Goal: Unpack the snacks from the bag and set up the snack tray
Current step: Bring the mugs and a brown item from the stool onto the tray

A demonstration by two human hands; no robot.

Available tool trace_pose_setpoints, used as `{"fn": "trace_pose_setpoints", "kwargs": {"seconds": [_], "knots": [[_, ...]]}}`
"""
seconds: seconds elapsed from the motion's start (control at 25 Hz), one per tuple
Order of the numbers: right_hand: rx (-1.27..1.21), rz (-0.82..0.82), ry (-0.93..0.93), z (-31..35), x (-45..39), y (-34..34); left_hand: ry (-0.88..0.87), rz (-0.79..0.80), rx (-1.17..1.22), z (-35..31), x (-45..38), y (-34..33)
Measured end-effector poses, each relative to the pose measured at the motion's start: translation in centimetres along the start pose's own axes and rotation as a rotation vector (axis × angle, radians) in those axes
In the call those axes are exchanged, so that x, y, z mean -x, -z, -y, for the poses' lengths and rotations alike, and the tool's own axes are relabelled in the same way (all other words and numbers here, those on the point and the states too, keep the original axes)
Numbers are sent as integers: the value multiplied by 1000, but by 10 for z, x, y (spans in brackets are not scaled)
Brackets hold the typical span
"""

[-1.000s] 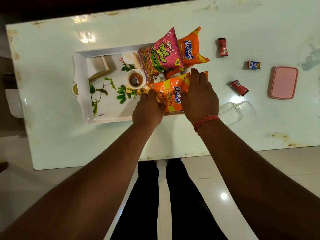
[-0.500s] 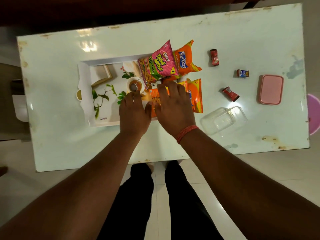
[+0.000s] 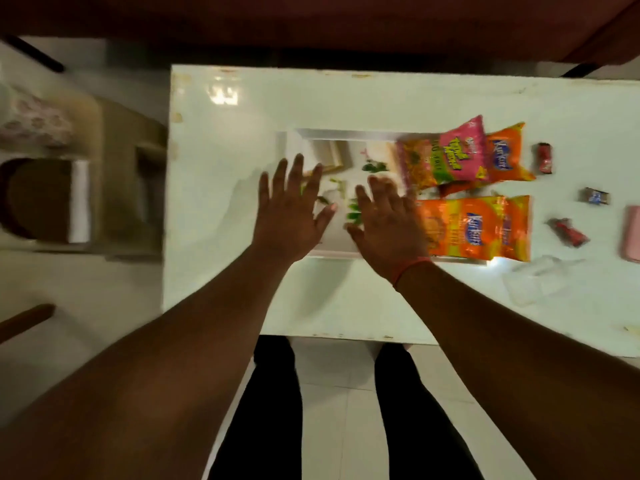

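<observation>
- While both arms reach forward over the white table (image 3: 346,98), the left hand (image 3: 289,213) is spread flat with its fingers straight and apart, holding nothing, above the left part of the snack tray (image 3: 346,135).
- Just beside it, the right hand (image 3: 388,220) is likewise spread with straight fingers and grasps nothing; it hangs over the middle of the tray, its outer edge near the front orange packet (image 3: 474,228). A red thread band (image 3: 410,268) circles the right wrist.
- Whether either palm touches the tray cannot be told, since the frame is blurred.
- The tray is white with a green leaf print, lying on the middle of the table; a small framed panel (image 3: 330,154) shows at its back left.
- The front orange packet lies flat across the right end of the tray, its right end reaching past the rim.
- Behind it, a pink snack packet (image 3: 446,154) lies over the tray's back right corner, partly overlapping a second orange packet (image 3: 505,154) to its right.
- Three small wrapped sweets lie on the bare table to the right: a red one (image 3: 544,157), a dark one with blue (image 3: 595,196), and another red one (image 3: 568,232).
- A clear plastic box (image 3: 536,278) sits near the table's front edge, and a pink lid (image 3: 632,233) is cut by the right border.
</observation>
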State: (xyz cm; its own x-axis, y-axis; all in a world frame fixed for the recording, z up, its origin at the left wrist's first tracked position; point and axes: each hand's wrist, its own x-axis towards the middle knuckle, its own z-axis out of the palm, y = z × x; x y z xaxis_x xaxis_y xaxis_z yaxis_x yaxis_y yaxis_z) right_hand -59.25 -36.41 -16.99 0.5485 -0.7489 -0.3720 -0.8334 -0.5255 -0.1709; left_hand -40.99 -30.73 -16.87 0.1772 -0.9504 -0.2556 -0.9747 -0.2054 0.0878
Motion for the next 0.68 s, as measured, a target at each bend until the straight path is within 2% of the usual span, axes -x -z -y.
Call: {"fn": "trace_pose_setpoints", "kwargs": {"seconds": [0.16,0.36,0.52,0.68], "knots": [[24,-62,29,97,-33,1,23,26,-20,101,22,15],[-12,-65,160,249,-84,5,150,-5,24,238,52,39],[-177,-86,266,361,-111,7,187,-123,60,316,70,58],[-341,-140,258,428,-140,19,196,-280,66,371,66,83]]}}
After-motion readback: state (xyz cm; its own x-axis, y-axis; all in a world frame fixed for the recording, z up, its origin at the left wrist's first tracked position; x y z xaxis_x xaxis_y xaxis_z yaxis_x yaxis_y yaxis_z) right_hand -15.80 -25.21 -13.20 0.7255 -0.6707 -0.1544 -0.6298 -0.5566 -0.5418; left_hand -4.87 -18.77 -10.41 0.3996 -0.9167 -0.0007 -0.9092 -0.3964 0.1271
